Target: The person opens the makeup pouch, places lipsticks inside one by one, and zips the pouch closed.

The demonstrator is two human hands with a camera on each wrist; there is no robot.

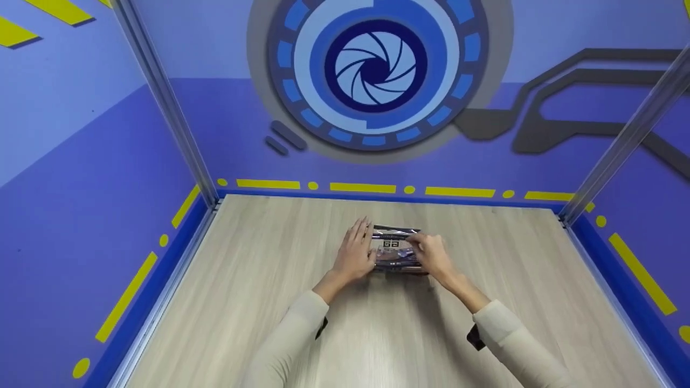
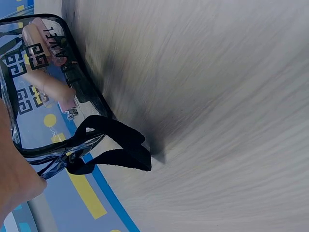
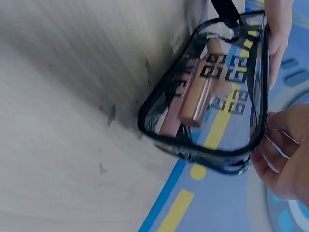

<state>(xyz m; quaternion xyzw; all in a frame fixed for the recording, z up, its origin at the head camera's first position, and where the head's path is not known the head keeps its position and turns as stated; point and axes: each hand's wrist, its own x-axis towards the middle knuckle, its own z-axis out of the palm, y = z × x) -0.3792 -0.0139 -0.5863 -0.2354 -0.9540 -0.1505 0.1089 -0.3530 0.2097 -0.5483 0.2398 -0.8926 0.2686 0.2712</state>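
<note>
A clear cosmetic bag [image 1: 391, 245] with black trim and black printed logos stands on the table between both hands. Pink and tan cosmetic tubes [image 3: 198, 99] show through its wall. My left hand [image 1: 354, 253] holds its left end, the fingers stretched toward the far side and the thumb on the near side. With bent fingers, my right hand [image 1: 433, 256] pinches the upper edge near the right end; whether a zip pull is between the fingertips is hidden. A black strap loop [image 2: 116, 145] sticks out from the bag's left end.
The pale wood-grain table [image 1: 259, 302] lies under the bag. Blue panels with yellow marks [image 1: 363, 187] enclose its back and sides, with metal posts [image 1: 172, 108] at the back corners. Light sleeves [image 1: 288, 337] cover both forearms.
</note>
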